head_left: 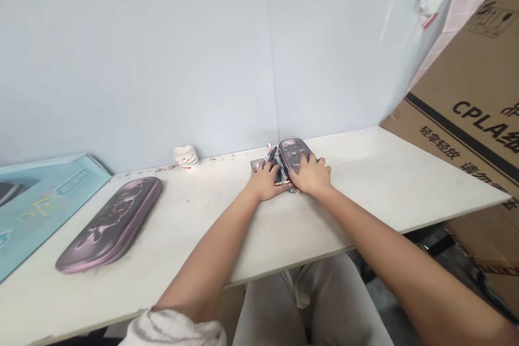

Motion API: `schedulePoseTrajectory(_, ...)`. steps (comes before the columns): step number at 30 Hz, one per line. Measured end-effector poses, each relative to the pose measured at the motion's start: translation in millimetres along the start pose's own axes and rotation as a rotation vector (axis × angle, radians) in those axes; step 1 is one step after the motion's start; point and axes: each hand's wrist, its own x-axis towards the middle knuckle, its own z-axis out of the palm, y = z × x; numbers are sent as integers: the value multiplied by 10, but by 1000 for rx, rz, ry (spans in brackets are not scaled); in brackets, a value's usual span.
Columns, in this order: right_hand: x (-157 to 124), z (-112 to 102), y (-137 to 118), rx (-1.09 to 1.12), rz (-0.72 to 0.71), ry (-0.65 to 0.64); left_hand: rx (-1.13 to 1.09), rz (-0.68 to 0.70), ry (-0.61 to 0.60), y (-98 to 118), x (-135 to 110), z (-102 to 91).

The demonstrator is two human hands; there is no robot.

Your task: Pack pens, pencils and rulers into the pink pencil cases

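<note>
So there's a dark, pinkish pencil case (294, 150) near the back edge of the desk (203, 211), right of the middle, and both hands are on it. It looks opened up, with pens (273, 154) showing between the halves and a pencil (298, 190) poking out toward the front edge. Left hand (265, 179) is spread over the contents; can't tell if it's gripping anything. Right hand (314, 175) lies over the embossed half, fingers a bit bent, and whether it's actually clamped on is anyone's guess. Progress-wise, I'd say the opening's done but the case isn't closed up yet. A similar case (109, 227) lies shut toward the left edge, untouched.
</note>
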Motion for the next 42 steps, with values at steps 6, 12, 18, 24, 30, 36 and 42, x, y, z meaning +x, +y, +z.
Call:
schedulePoseTrajectory(6,84,-59,151,71,-79,-133,-8,-39,12,4,-137,-54)
schedulePoseTrajectory(12,91,-51,408,209,-135,-47,-181,-25,221,191,-211,-48)
schedulePoseTrajectory(18,-38,-153,299,333,-546,347,-753,-155,414,281,-225,-132)
schedulePoseTrajectory(24,-65,-37,-43,173,-784,434,-685,-311,711,157,-390,-273)
schedulePoseTrajectory(30,79,131,148,313,-585,511,-83,-311,772,-113,-475,-423)
schedulePoseTrajectory(36,32,4,258,416,-465,688,204,-224,722,-138,-451,-401)
schedulePoseTrajectory(42,42,101,162,349,-614,853,355,-28,705,-50,-436,-348)
